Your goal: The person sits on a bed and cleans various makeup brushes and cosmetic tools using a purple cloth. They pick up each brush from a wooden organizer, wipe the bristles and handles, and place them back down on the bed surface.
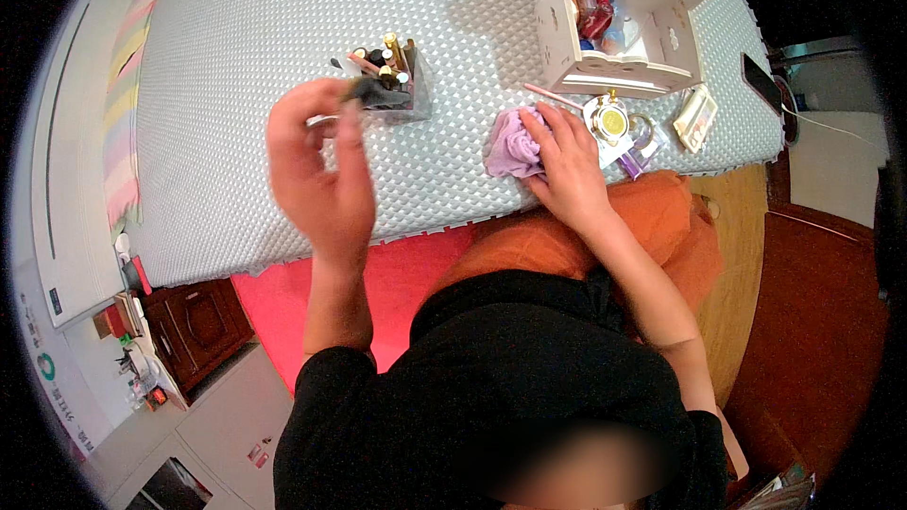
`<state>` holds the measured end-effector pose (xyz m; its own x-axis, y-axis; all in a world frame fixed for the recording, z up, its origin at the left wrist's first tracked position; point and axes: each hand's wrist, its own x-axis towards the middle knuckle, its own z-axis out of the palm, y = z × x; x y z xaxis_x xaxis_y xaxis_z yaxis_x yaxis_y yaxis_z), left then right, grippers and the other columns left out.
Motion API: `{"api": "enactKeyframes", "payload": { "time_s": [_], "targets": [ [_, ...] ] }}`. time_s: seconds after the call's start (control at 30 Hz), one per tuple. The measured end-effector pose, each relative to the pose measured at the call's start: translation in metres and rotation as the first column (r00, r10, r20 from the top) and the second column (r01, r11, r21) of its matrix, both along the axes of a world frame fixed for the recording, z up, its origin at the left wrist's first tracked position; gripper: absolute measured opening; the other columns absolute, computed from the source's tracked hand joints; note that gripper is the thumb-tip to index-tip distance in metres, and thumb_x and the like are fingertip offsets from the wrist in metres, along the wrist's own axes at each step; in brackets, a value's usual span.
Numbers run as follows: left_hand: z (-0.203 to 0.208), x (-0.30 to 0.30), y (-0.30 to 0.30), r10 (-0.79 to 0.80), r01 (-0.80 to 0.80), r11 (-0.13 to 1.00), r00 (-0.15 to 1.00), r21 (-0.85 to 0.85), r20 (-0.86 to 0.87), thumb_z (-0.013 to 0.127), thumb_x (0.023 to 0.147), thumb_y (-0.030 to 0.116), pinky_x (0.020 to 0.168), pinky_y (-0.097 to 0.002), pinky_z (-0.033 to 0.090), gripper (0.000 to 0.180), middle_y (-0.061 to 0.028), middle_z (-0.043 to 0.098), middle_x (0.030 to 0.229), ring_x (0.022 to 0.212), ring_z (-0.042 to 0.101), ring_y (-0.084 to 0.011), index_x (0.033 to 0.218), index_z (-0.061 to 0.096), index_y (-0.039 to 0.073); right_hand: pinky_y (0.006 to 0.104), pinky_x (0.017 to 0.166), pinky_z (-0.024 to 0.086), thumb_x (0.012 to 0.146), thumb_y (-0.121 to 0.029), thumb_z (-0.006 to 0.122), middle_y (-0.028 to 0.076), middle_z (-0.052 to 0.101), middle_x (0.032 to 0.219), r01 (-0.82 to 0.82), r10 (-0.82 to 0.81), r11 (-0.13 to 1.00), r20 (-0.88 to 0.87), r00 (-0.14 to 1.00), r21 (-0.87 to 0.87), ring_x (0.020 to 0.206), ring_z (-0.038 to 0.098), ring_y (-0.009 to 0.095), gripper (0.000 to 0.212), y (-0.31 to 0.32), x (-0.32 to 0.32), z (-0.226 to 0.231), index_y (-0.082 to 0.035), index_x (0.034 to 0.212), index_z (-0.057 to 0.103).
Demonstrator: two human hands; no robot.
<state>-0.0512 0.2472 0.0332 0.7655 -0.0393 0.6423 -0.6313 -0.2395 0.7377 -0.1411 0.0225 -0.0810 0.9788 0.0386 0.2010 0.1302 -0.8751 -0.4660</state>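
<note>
My left hand (316,165) is raised above the grey padded mat (236,57), its fingertips pinched on a small dark object (363,88) right beside a clear organiser (397,85) filled with several lipsticks and small tubes. My right hand (567,165) rests on the mat, fingers pressing a crumpled lilac cloth (510,146). Just right of that hand lie a round gold-lidded jar (612,121) and a thin pink stick (553,96).
A white wooden shelf box (619,19) holding red and pink items stands at the back right. A small flat packet (696,117) and a dark phone (761,82) lie near the mat's right edge. Orange cloth (652,217) covers my lap; a brown cabinet (194,326) stands lower left.
</note>
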Motion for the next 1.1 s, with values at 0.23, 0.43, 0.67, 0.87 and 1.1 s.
{"api": "enactKeyframes", "payload": {
  "time_s": [0.23,0.43,0.67,0.87,1.1],
  "targets": [
    [0.001,-0.004,-0.013,-0.397,0.247,0.908,0.765,-0.339,-0.506,0.058,0.089,-0.002,0.060,-0.0240,0.051,0.015,-0.0085,0.060,0.092,0.071,0.057,-0.0105,0.102,0.051,0.001,0.0365,0.094,0.044,0.074,-0.006,0.068,0.014,0.057,0.120,0.075,-0.050,0.773,-0.058,0.997,0.629,0.111,0.056,0.029,0.054,-0.012,-0.002,-0.002,-0.005,0.125,0.052],
    [-0.050,-0.015,-0.054,-0.495,0.289,0.863,0.640,-0.413,-0.588,0.060,0.088,-0.003,0.059,-0.0230,0.051,0.025,-0.0070,0.060,0.082,0.069,0.060,-0.0109,0.109,0.046,0.001,0.0327,0.084,0.051,0.094,-0.029,0.059,0.009,0.062,0.113,0.380,0.315,-0.004,-0.359,0.878,0.925,0.096,0.062,0.018,0.047,-0.011,-0.004,0.037,-0.002,0.130,0.047],
    [-0.061,-0.014,-0.072,-0.519,0.332,0.851,0.651,-0.407,-0.554,0.061,0.087,-0.005,0.059,-0.0218,0.048,0.034,-0.0046,0.060,0.080,0.070,0.059,-0.0088,0.116,0.045,0.002,0.0335,0.090,0.047,0.085,-0.038,0.068,0.011,0.064,0.110,0.320,0.112,0.341,-0.376,0.920,0.884,0.101,0.060,0.018,0.053,0.014,0.000,0.033,0.000,0.121,0.056],
    [-0.055,-0.003,-0.070,-0.522,0.272,0.837,0.661,-0.475,-0.539,0.060,0.088,-0.002,0.060,-0.0225,0.049,0.032,-0.0052,0.059,0.078,0.067,0.058,-0.0105,0.115,0.044,0.000,0.0334,0.089,0.047,0.082,-0.033,0.072,0.012,0.064,0.110,0.308,0.155,0.439,-0.408,0.900,0.844,0.101,0.061,0.019,0.053,0.009,-0.017,0.034,0.000,0.120,0.056],
    [-0.060,-0.002,-0.071,-0.532,0.240,0.826,0.631,-0.511,-0.564,0.063,0.088,0.004,0.067,-0.0239,0.047,0.028,-0.0050,0.061,0.082,0.069,0.058,-0.0108,0.113,0.050,-0.001,0.0334,0.089,0.048,0.082,-0.029,0.071,0.011,0.064,0.110,0.321,0.136,0.399,-0.402,0.905,0.859,0.100,0.061,0.018,0.051,0.009,-0.035,0.023,0.000,0.121,0.054]
  ]
}}
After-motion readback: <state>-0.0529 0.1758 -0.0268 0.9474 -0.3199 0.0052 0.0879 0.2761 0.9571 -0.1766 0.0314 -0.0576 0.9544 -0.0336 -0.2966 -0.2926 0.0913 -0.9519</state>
